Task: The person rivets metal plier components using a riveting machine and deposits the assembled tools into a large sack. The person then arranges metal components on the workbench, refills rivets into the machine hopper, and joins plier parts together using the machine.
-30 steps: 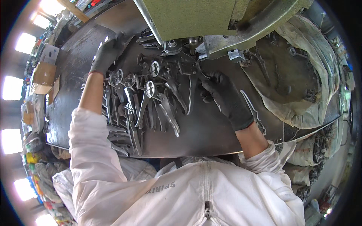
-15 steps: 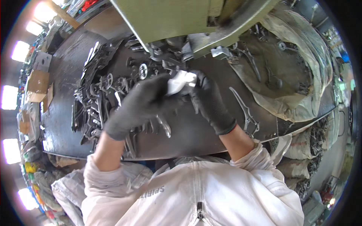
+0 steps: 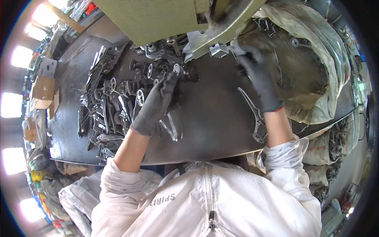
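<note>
My left hand [image 3: 158, 100], in a dark knit glove, is closed on a flat metal part [image 3: 177, 69]. Its silver end with holes sticks out past my fingertips, at the edge of a heap of dark metal parts [image 3: 108, 106]. My right hand [image 3: 256, 73], gloved alike, is raised to the right of a small metal block [image 3: 218, 50] under the green machine [image 3: 158, 17]. Motion smears its fingers, so whether they hold anything is unclear. A forked metal lever [image 3: 252, 110] lies on the dark table below that hand.
An open whitish sack [image 3: 312, 100] with loose metal parts inside spreads over the table's right side. The machine's body overhangs the far middle. Cardboard boxes [image 3: 42, 87] stand beyond the left edge, and filled sacks [image 3: 318, 154] sit below the right edge.
My hands were together around a shiny metal piece in front of the machine. They have parted: the left drew back over the heap, the right moved right and away from me toward the sack.
</note>
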Motion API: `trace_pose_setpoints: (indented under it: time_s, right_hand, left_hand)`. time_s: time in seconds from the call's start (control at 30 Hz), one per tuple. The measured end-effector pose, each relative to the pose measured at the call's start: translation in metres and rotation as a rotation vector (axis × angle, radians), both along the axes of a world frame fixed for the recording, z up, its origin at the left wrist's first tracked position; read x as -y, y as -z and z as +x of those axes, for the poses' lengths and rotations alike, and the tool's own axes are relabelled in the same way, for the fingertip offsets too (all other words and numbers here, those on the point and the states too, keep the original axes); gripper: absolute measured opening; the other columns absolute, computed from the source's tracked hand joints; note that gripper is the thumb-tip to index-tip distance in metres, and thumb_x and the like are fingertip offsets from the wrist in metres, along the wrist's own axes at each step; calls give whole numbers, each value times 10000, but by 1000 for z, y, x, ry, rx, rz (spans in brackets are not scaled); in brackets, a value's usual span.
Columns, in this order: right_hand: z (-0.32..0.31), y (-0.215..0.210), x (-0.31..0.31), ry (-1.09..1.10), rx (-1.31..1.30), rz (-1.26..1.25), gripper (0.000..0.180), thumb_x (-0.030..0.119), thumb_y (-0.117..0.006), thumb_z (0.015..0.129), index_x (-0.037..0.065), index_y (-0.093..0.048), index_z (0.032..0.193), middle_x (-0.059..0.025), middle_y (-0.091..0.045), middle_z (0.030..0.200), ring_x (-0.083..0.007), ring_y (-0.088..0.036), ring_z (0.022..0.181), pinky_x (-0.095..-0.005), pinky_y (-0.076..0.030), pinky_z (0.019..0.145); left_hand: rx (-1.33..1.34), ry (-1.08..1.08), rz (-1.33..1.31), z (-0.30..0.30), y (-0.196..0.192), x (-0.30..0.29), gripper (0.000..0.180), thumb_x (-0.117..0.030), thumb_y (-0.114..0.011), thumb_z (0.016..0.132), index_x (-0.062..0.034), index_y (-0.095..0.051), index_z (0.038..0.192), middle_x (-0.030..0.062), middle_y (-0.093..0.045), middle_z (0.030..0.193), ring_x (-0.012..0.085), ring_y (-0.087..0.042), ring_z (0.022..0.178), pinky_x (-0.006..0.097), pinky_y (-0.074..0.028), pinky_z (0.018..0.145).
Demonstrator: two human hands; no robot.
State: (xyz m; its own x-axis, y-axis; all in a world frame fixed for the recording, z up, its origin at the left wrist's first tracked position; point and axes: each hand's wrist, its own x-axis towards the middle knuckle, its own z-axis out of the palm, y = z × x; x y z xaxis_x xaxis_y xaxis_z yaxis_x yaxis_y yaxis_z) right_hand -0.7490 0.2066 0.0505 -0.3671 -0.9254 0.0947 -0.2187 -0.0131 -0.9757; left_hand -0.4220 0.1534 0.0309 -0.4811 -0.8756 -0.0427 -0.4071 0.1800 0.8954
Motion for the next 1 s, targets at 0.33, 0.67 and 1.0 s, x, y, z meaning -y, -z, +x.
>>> trace_pose_setpoints:
  time_s: [0.33,0.67,1.0]
  right_hand:
    - [85,-4,8,-267,319,190,253,182,-708,1015,40,-723,1224,-56,-753,1009,-114,-692,852,-288,-568,788]
    - [82,2,2,-228,272,209,397,386,-702,1045,12,-732,1174,-61,-757,926,-113,-693,818,-322,-560,728]
    - [80,11,-2,-207,390,272,432,447,-684,1050,20,-746,1085,-64,-689,735,-127,-647,623,-346,-539,591]
  left_hand:
    - [-264,6,298,-32,-15,8,376,-295,-516,1136,-6,-631,1348,47,-723,1012,97,-680,850,258,-544,754]
    - [492,213,-267,-47,2,26,385,-67,-524,1048,48,-620,1403,239,-718,1237,238,-701,1043,387,-551,938]
    - [-77,-16,236,-31,-28,-4,360,-188,-540,1111,55,-645,1354,105,-726,1187,154,-678,1041,293,-544,901]
